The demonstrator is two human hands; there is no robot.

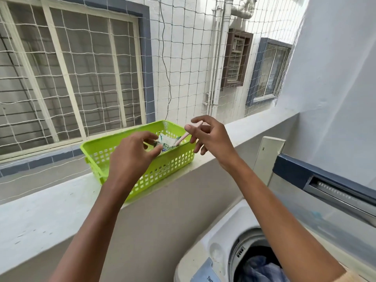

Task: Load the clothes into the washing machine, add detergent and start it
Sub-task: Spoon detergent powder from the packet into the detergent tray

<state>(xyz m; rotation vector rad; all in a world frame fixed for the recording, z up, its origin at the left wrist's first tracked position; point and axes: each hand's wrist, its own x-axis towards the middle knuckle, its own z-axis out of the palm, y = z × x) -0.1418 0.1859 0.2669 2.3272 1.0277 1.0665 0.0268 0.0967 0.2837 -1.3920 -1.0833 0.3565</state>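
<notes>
My left hand (130,153) pinches the soap packet (165,143) still, so my right hand (211,137) (gripping a pink spoon (180,141)) can scoop.

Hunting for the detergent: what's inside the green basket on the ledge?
A white-and-green packet, pinched by the left hand, and a pink utensil in the right hand. The basket floor is hidden behind its wall and the left hand.

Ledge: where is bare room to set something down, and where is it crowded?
Bare ledge runs from the green basket leftward to the frame edge, and a shorter stretch between its right end and the side wall. Crowded: inside the basket, where the left hand pinches the detergent packet and the right hand holds a pink utensil.
</notes>
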